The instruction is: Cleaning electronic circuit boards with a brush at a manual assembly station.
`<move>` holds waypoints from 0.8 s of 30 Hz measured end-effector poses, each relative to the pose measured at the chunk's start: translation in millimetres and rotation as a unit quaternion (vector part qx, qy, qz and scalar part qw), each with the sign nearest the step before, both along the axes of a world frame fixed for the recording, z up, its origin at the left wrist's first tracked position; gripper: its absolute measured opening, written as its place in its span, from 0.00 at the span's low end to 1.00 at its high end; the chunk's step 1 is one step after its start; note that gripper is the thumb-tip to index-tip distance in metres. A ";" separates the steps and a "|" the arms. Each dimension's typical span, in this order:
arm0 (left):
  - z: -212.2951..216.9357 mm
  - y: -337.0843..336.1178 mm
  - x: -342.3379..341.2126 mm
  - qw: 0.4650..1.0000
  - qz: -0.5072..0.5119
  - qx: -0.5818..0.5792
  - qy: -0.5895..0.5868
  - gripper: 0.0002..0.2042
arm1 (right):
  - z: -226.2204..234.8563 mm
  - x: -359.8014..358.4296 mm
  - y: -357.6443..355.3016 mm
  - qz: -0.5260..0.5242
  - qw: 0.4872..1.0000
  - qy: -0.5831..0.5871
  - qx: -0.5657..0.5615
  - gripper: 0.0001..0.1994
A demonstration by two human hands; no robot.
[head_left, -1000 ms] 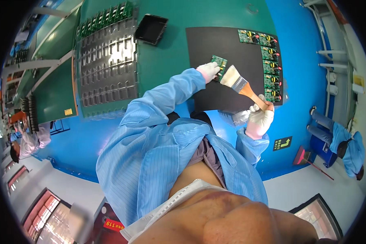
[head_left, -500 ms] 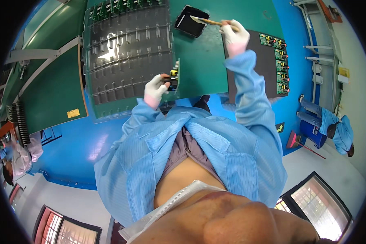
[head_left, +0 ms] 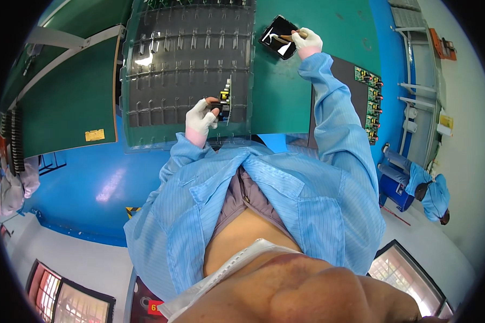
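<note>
My left hand (head_left: 201,117), in a white glove with bare fingertips, is closed on the edge of a circuit board (head_left: 226,102) carrying black, yellow and blue parts. The board stands on edge above the near right part of a clear plastic tray (head_left: 167,81) with rows of slots. At the far side, my gloved right hand (head_left: 307,41) grips a brush (head_left: 286,38) by its wooden handle. The brush's pale tip is over a small black dish (head_left: 275,50), which has something shiny in it; whether the tip touches it I cannot tell.
Several circuit boards (head_left: 373,107) lie along the right edge of a dark mat (head_left: 344,97) on the green table (head_left: 280,102). More boards (head_left: 183,2) stand in the tray's far row. Another green table (head_left: 64,102) is at the left. A person in blue (head_left: 423,183) is off to the right.
The brush tip has dipped lower over the dish, and my right hand has come closer to it. My view has shifted, and the board in my left hand now overlaps the tray.
</note>
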State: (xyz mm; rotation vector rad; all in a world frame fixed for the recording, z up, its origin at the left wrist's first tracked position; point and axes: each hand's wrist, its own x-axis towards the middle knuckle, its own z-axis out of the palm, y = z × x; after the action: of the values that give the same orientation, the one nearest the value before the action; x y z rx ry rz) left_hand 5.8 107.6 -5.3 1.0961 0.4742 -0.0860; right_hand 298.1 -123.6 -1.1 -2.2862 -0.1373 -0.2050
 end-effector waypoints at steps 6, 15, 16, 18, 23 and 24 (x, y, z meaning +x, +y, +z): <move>7.4 -2.4 15.8 1.000 0.001 0.011 -0.016 0.14 | 16.1 0.4 -2.9 0.037 0.997 -0.024 -0.056 0.09; 22.2 -10.5 25.9 0.999 0.001 0.000 -0.032 0.14 | 14.8 8.2 -2.5 0.127 0.976 0.027 -0.177 0.09; 22.8 -10.6 23.4 1.000 0.006 -0.004 -0.029 0.14 | 15.6 8.4 -3.2 0.130 0.975 0.028 -0.176 0.09; 22.8 -10.9 18.9 1.000 0.017 -0.013 -0.022 0.14 | 17.3 9.6 -3.8 0.136 0.974 0.031 -0.177 0.09; 18.8 -6.5 10.3 0.999 0.032 0.011 -0.029 0.14 | 38.0 14.1 -8.4 0.133 0.971 0.016 -0.198 0.09; 19.2 -7.0 10.0 0.999 0.034 0.008 -0.028 0.14 | 43.2 15.3 -5.5 0.135 0.970 0.016 -0.200 0.09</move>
State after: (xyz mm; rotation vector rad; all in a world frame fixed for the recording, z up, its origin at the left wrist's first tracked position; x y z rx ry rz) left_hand 15.8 100.7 13.9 1.0949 0.4619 0.0095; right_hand 313.4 -129.1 42.1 -2.6354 -0.5113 0.0055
